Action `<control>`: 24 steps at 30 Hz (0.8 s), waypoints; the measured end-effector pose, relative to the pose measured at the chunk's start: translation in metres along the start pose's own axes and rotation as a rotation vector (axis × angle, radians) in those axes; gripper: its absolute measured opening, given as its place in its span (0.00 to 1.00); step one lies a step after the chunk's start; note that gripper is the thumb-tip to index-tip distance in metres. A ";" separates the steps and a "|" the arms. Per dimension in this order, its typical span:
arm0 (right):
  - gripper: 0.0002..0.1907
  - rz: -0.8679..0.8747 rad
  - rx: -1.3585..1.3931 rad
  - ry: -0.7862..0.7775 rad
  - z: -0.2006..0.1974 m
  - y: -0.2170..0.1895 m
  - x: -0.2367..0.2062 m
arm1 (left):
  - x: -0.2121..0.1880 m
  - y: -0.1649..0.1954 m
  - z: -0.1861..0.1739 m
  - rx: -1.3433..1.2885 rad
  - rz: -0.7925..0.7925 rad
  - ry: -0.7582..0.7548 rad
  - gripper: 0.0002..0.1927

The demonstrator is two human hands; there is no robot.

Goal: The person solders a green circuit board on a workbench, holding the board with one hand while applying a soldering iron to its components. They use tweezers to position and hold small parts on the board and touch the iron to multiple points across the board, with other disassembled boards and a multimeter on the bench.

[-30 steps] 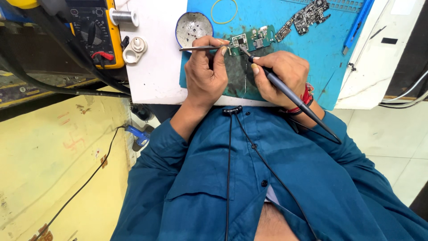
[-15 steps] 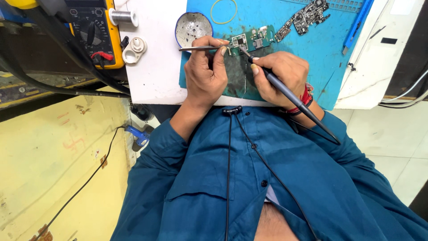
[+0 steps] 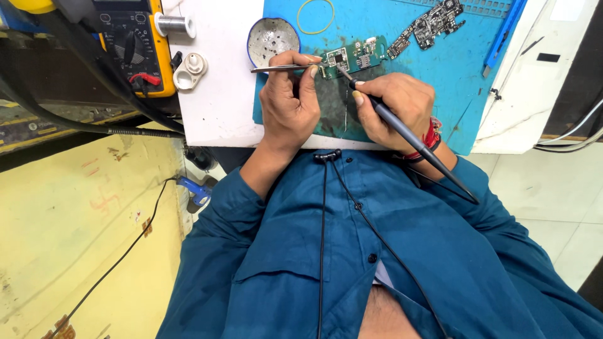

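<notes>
Soldering is mid-way: the left hand (image 3: 290,103) has its grip closed on tweezers (image 3: 286,68) at the green circuit board (image 3: 353,58); the right hand (image 3: 397,108) grips the soldering iron (image 3: 402,135), tip on the board.

A green board (image 3: 352,61) is lying on a blue mat (image 3: 440,81), which is showing a dark smudged patch near the hands. A second board (image 3: 427,25) is looking grey and black. The iron (image 3: 408,141) is showing a dark grey handle, and the tweezers (image 3: 282,68) are gleaming silver. The bench (image 3: 220,100) is showing white. The meter (image 3: 135,44) is wearing a yellow case around a black face. A yellow band (image 3: 316,16) is lying on the mat. The shirt (image 3: 377,263) is showing teal, and a red bracelet (image 3: 432,135) is circling the wrist.
</notes>
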State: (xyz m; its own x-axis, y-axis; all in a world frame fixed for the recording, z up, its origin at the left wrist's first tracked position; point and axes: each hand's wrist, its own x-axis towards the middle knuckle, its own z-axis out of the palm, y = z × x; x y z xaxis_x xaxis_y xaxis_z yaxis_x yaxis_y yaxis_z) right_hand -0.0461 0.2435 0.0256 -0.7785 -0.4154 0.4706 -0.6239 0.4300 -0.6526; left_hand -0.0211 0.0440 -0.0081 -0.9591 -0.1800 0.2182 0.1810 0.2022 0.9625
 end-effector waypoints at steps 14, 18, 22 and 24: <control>0.05 0.010 -0.008 -0.016 -0.001 -0.001 0.000 | 0.000 0.000 0.000 0.008 0.003 0.000 0.10; 0.06 -0.032 0.015 -0.053 0.000 0.001 0.003 | -0.001 0.000 0.000 0.007 0.007 0.006 0.10; 0.06 -0.046 0.017 -0.047 0.001 0.000 0.002 | 0.000 0.000 -0.001 -0.012 -0.002 0.003 0.09; 0.06 -0.034 0.018 -0.017 0.001 0.000 0.002 | 0.000 0.000 -0.001 -0.001 0.006 0.004 0.10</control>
State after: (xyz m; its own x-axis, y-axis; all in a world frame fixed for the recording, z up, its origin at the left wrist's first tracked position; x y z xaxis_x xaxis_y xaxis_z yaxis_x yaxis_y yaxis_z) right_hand -0.0471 0.2418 0.0257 -0.7554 -0.4434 0.4824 -0.6485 0.4008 -0.6471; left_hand -0.0207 0.0433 -0.0079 -0.9572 -0.1824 0.2245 0.1869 0.2022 0.9613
